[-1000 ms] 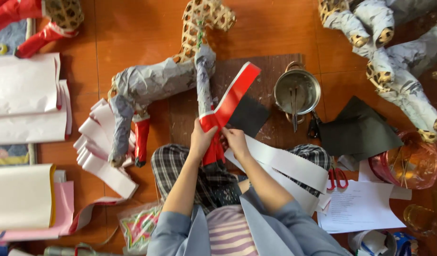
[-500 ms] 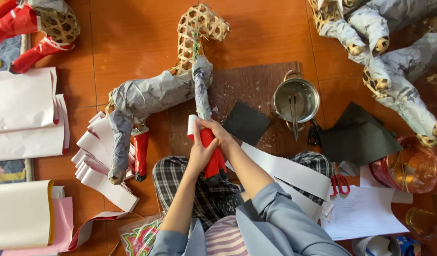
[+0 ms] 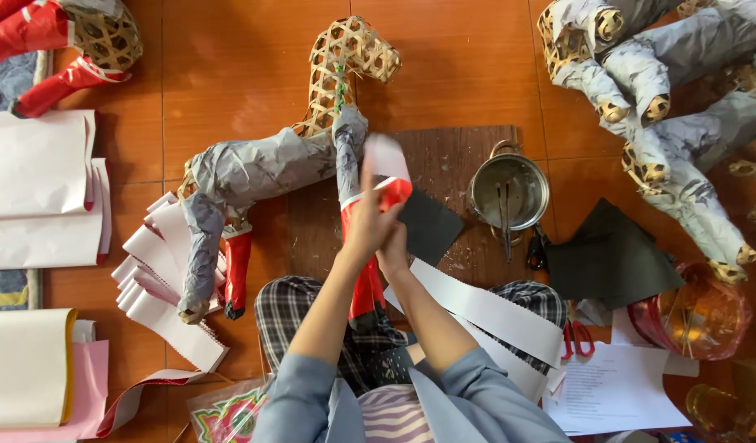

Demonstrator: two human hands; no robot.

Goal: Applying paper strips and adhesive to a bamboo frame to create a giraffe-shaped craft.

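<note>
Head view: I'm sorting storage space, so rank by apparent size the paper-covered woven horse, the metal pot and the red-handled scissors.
1. Paper-covered woven horse, by far the largest.
2. Metal pot.
3. Red-handled scissors, smallest, partly hidden under paper.

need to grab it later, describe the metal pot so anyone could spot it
Start at the dark wooden board on the orange floor, in front of the seated person. The metal pot sits at its right edge, the only round, shiny thing among the paper, holding thin tools.
</note>
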